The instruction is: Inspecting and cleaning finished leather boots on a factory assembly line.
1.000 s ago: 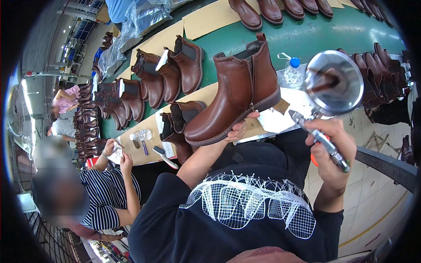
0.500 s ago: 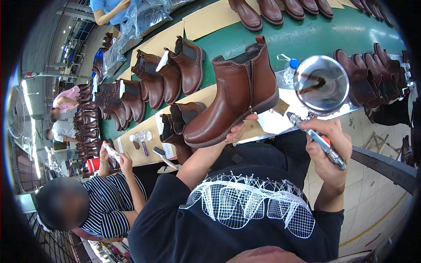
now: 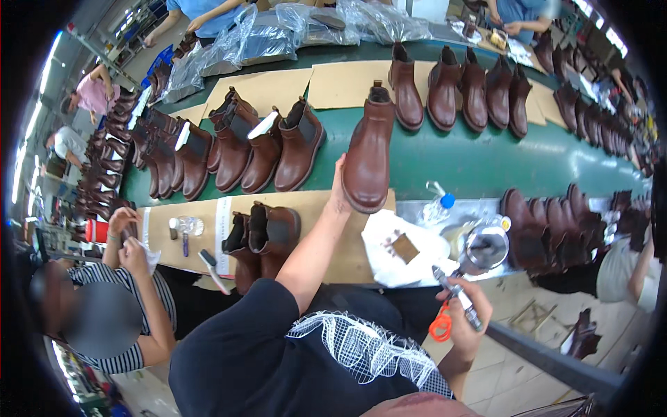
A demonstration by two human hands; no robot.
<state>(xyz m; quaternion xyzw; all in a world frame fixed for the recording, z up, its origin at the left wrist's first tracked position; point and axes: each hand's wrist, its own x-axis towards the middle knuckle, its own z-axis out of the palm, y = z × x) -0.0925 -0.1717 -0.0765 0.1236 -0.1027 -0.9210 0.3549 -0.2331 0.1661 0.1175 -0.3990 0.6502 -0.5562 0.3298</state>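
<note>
My left hand (image 3: 339, 187) grips a brown leather ankle boot (image 3: 369, 153), raised over the table with its toe toward me. The boot stands upright in my grasp, and its sole is mostly hidden. In my right hand (image 3: 470, 313) is a slim metal spray gun (image 3: 458, 299) with a round cup (image 3: 486, 248) holding something dark. An orange coiled hose (image 3: 440, 324) hangs beside that hand. Between my hands lies a white cloth or paper (image 3: 385, 240) with a brown sponge-like block (image 3: 404, 247) on it.
Brown boots (image 3: 299, 146) stand in groups on the green table (image 3: 445, 163), with more at right (image 3: 549, 229). A blue-capped bottle (image 3: 438, 207) is behind the spray gun. A brush (image 3: 214, 270) lies left of two boots (image 3: 273, 236). A co-worker in stripes (image 3: 161, 295) sits at left.
The boot has moved forward, away from me, and turned from its side view to toe-on. My right hand has lowered and shifted left with the spray gun. The view now takes in more table.
</note>
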